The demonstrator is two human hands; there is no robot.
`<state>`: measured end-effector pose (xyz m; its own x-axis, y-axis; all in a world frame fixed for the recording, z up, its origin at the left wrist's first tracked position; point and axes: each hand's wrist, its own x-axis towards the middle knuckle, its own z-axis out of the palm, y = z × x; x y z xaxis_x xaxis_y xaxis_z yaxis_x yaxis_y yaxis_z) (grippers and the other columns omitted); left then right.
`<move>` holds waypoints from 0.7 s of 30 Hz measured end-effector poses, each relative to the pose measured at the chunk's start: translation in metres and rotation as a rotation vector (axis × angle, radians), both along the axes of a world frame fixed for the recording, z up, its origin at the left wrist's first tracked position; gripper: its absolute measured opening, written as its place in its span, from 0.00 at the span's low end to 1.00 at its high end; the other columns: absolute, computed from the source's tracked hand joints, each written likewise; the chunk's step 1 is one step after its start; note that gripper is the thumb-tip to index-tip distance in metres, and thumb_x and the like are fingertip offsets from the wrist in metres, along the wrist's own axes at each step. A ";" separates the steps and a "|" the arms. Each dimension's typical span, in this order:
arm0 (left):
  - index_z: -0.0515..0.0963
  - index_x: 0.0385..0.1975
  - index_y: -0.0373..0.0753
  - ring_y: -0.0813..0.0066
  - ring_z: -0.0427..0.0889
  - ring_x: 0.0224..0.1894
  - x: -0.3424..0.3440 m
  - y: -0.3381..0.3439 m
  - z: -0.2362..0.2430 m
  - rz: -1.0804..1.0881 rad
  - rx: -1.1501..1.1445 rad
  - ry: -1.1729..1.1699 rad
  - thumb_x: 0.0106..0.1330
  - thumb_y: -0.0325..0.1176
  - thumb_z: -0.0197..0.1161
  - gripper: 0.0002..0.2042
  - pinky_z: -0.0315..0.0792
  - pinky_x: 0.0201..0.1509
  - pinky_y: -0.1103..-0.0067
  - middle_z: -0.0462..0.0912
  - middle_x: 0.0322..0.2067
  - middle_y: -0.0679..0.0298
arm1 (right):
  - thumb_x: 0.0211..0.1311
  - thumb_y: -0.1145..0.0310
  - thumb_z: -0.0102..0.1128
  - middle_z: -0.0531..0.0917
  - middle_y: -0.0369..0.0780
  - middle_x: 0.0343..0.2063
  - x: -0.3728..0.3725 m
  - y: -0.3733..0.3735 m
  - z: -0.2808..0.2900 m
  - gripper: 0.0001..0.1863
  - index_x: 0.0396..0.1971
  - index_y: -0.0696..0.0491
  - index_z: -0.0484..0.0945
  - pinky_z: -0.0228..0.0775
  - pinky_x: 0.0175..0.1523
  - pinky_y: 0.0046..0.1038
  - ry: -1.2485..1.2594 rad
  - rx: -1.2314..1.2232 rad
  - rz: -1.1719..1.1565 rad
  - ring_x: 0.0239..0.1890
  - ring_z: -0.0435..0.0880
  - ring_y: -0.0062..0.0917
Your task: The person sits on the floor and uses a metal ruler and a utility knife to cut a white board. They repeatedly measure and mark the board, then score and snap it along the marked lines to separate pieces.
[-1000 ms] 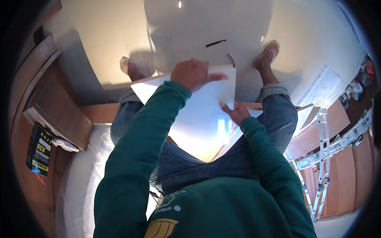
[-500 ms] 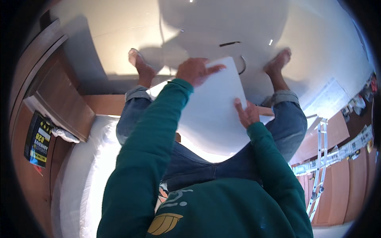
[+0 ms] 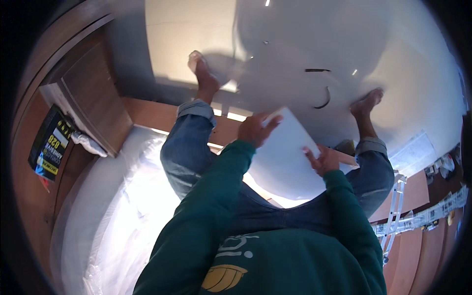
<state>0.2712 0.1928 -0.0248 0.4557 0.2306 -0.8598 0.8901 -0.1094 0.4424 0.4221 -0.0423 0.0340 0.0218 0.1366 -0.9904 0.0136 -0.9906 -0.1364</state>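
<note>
A white flat panel (image 3: 282,155) with a rounded near end and a pointed far corner lies tilted between my knees, over my lap. My left hand (image 3: 256,130) is closed on its far left edge, thumb on the upper face. Along the right edge, my right hand (image 3: 325,161) grips the panel, its thumb on top and the other fingers partly hidden beneath. The panel's underside is out of sight.
On the pale floor (image 3: 280,29) beyond lie a dark straight strip (image 3: 317,70) and a curved dark strip (image 3: 325,100). Plastic-wrapped bedding (image 3: 93,231) and a wooden cabinet (image 3: 91,93) with a black-and-yellow package (image 3: 50,142) are at left. A metal ladder (image 3: 393,211) stands at right.
The view has swung, so the surroundings shift across the picture. Both hands, still on the panel, have come closer to my body, and the panel's far corner sits nearer.
</note>
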 end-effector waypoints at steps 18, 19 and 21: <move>0.86 0.51 0.37 0.56 0.89 0.51 -0.042 0.075 0.041 -0.427 -0.162 -0.051 0.52 0.36 0.83 0.25 0.81 0.55 0.66 0.89 0.46 0.53 | 0.63 0.18 0.45 0.90 0.49 0.31 -0.006 0.071 -0.018 0.49 0.38 0.56 0.89 0.81 0.50 0.48 0.244 0.259 0.516 0.38 0.90 0.47; 0.87 0.48 0.37 0.55 0.89 0.48 -0.044 0.073 0.042 -0.467 -0.128 -0.063 0.52 0.33 0.82 0.23 0.82 0.52 0.66 0.89 0.45 0.53 | 0.63 0.18 0.45 0.90 0.49 0.31 -0.007 0.071 -0.017 0.49 0.38 0.55 0.89 0.82 0.50 0.47 0.229 0.261 0.542 0.37 0.90 0.46; 0.88 0.44 0.38 0.54 0.90 0.42 -0.035 0.073 0.052 -0.548 -0.047 -0.078 0.51 0.28 0.81 0.18 0.83 0.48 0.67 0.89 0.41 0.53 | 0.63 0.18 0.47 0.90 0.49 0.31 -0.009 0.075 -0.016 0.48 0.39 0.55 0.89 0.82 0.49 0.47 0.202 0.279 0.594 0.37 0.90 0.46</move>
<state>0.2358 0.2660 0.0270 0.5605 -0.0959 -0.8226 0.6734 -0.5254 0.5201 0.4129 0.0324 0.0183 -0.3172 0.3194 -0.8930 0.4907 -0.7505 -0.4427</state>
